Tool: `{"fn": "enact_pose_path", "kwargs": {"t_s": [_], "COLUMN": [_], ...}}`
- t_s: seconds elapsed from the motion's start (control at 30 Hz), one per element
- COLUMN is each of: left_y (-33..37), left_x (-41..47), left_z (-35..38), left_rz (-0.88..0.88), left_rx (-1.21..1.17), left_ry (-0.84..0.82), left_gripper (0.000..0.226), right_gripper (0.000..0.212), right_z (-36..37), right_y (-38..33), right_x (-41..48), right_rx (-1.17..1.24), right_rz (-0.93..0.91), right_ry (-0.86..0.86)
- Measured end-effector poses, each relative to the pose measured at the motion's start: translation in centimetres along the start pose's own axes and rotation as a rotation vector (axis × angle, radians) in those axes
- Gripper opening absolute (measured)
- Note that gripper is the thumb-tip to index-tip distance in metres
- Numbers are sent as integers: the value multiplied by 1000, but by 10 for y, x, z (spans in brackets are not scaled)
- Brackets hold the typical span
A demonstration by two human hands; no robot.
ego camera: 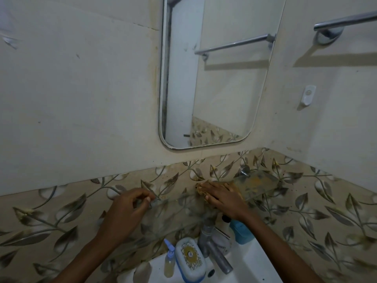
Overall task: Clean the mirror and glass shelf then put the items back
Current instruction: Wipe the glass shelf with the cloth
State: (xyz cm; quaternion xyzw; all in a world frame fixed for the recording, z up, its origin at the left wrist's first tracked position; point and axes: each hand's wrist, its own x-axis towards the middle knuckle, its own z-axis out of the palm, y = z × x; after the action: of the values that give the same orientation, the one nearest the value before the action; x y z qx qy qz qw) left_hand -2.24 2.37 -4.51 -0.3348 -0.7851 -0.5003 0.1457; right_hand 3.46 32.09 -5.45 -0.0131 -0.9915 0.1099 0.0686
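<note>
Left hand (130, 203) pinches the glass shelf (257, 183) edge, centre frame, apparently to steady it; right hand (220, 196), fingers flat, presses the yellow cloth (234, 188) onto it for wiping.

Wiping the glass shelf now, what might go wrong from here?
1. The right hand presses the cloth on the glass shelf; heavy pressure might crack it or loosen its mount.
2. The left hand pinches the shelf's edge, which might cut.
3. The soap box and pump bottle sit on the sink below; grime may drop onto them.
</note>
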Motion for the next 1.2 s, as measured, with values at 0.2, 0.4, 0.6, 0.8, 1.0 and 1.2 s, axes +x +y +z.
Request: {"fn": "enact_pose_path", "kwargs": {"t_s": [0.2,0.4,0.6,0.8,1.0,1.2], "left_y": [0,0,11,23,24,24], "left_x": [4,4,2,-1,-4,-7], "left_z": [3,5,1,-2,-3,-10], "left_rz": [-15,-29,-26,-44,-72,-111], "left_rx": [-12,-15,-38,-78,-118,-115], "left_ry": [9,15,5,1,-27,-28], "left_gripper": [26,27,42,44,41,42], "right_gripper": [43,53,52,38,27,34], "right_z": [-3,-9,-15,-18,-24,-59], "right_y": [25,51,74,95,102,125], "right_x": [5,4,7,12,12,13], "right_rx": [-5,33,54,73,288,981], "right_rz": [47,102,170,199,203,619], "right_ry": [10,29,66,129,337,848]}}
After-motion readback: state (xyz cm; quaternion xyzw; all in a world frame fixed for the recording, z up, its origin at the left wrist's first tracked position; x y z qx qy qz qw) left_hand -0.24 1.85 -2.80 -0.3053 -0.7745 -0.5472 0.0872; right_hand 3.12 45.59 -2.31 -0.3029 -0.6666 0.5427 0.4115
